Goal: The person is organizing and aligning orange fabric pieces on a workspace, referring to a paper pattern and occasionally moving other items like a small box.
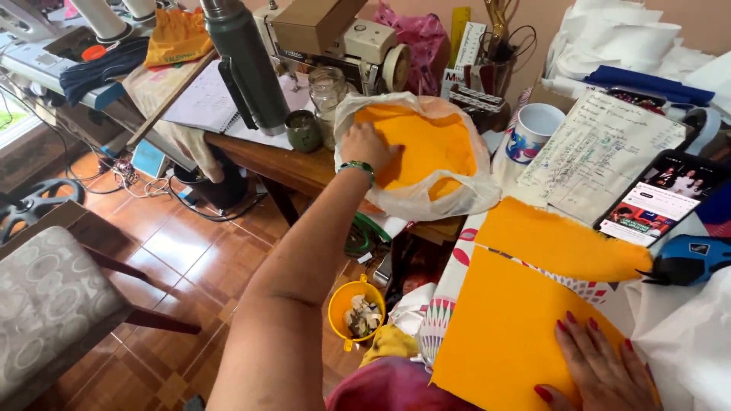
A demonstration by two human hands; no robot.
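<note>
2 hands work with orange fabric. Left hand (367, 144) reaches into a translucent plastic bag (426, 199) on the wooden table (293, 167), fingers spread flat on the folded orange cloth (430, 148) inside. Right hand (598, 365) lies open, palm down, on the near corner of an orange fabric sheet (506, 327). Beyond it lies another orange piece (560, 240), near a phone (659, 199) and a blue electric cutter (689, 259).
</note>
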